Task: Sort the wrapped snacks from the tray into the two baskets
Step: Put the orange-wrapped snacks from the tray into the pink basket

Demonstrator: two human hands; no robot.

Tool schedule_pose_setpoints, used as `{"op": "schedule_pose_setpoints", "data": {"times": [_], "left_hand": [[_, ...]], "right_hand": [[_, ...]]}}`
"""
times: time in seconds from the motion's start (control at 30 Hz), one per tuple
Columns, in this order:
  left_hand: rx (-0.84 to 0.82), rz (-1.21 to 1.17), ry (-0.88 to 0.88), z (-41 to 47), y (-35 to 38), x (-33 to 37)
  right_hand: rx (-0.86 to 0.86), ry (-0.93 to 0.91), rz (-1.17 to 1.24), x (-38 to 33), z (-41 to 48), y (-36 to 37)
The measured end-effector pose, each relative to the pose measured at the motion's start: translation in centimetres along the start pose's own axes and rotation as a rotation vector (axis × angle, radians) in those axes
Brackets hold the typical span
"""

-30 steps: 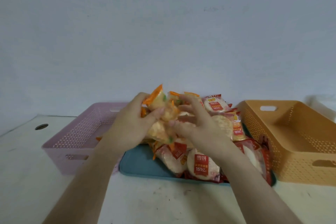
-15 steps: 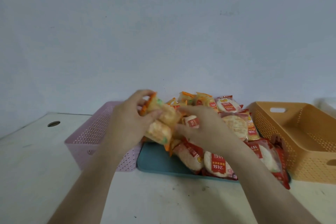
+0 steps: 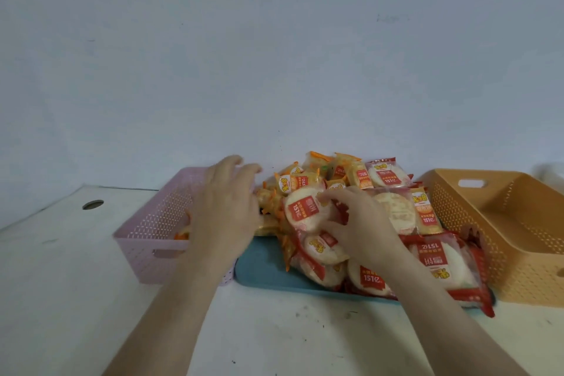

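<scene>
A person's two bare hands worked over a heap of wrapped snacks [image 3: 360, 223] piled on a blue tray [image 3: 262, 272], seen from the head camera. The right hand [image 3: 357, 223] had its fingers curled onto a round white cracker in a red-labelled packet [image 3: 305, 210] at the left, near side of the heap; whether the grip had fully closed could not be told. The left hand [image 3: 227, 210] hovered with fingers spread and nothing in it over the right rim of the pink basket [image 3: 152, 229], where a scrap of orange wrapper [image 3: 181, 233] showed inside. The orange basket [image 3: 503, 223] stood at the right of the tray, touching or just beside it, and looked empty. The red-labelled packet lay nearer the pink basket, yet the hand on it was the one closer to the orange basket, so a carry rightward across the heap seemed likely. Labels read "151", some upside down; the yellow characters were too small to read.
</scene>
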State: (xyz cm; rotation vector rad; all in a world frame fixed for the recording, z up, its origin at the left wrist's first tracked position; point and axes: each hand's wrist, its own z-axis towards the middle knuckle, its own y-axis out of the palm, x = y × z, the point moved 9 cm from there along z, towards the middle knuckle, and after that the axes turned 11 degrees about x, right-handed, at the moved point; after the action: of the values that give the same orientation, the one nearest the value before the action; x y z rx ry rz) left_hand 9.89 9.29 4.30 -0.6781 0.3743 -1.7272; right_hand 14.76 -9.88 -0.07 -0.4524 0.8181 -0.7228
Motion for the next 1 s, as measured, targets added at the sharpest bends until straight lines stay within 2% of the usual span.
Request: {"op": "schedule_pose_setpoints", "data": {"times": [0.07, 0.13, 0.17, 0.23, 0.3, 0.37, 0.47, 0.57, 0.7, 0.77, 0.9, 0.97, 1.0], "left_hand": [[-0.213, -0.177, -0.030, -0.8, 2.0, 1.9], [-0.481, -0.193, -0.022, -2.6, 5.4, 2.6], [-0.574, -0.160, 0.020, -3.7, 6.8, 2.8], [-0.652, -0.162, 0.051, -5.0, 8.2, 3.0], [-0.713, -0.233, 0.011, -5.8, 8.9, 3.1], [-0.752, -0.223, -0.029, -6.4, 9.5, 2.9], [-0.687, -0.217, -0.137, -6.0, 9.7, 2.1], [-0.657, -0.325, -0.232, -5.9, 9.8, 1.6], [-0.700, -0.548, -0.366, -5.7, 10.0, 0.1], [-0.664, -0.551, -0.372, -5.0, 9.4, -0.6], [-0.372, -0.412, -0.260, -2.6, 6.7, -0.3], [-0.297, -0.380, -0.167, -2.2, 6.0, 0.9], [-0.310, -0.361, -0.143, -2.3, 6.1, 1.3]], "right_hand": [[0.165, -0.074, -0.067, -0.6, -0.2, -1.2], [0.349, -0.146, -0.207, -0.9, -0.5, -2.6], [0.384, -0.136, -0.267, -0.6, -0.5, -3.1], [0.287, -0.034, -0.277, 0.7, -0.1, -2.8], [0.011, 0.107, -0.125, 2.3, -0.3, -1.1], [-0.256, 0.173, -0.031, 2.7, -1.1, 0.4], [-0.394, 0.138, -0.037, 2.0, -1.5, 0.5], [-0.376, 0.101, -0.015, 1.7, -1.3, 0.3], [-0.099, 0.080, -0.078, 2.4, 0.1, -2.0], [0.095, 0.064, -0.119, 2.9, 0.7, -3.6], [0.350, 0.158, 0.187, 3.5, 0.4, -4.7], [0.355, 0.287, 0.408, 3.9, 0.1, -4.2], [0.290, 0.346, 0.512, 4.0, 0.0, -3.4]]}}
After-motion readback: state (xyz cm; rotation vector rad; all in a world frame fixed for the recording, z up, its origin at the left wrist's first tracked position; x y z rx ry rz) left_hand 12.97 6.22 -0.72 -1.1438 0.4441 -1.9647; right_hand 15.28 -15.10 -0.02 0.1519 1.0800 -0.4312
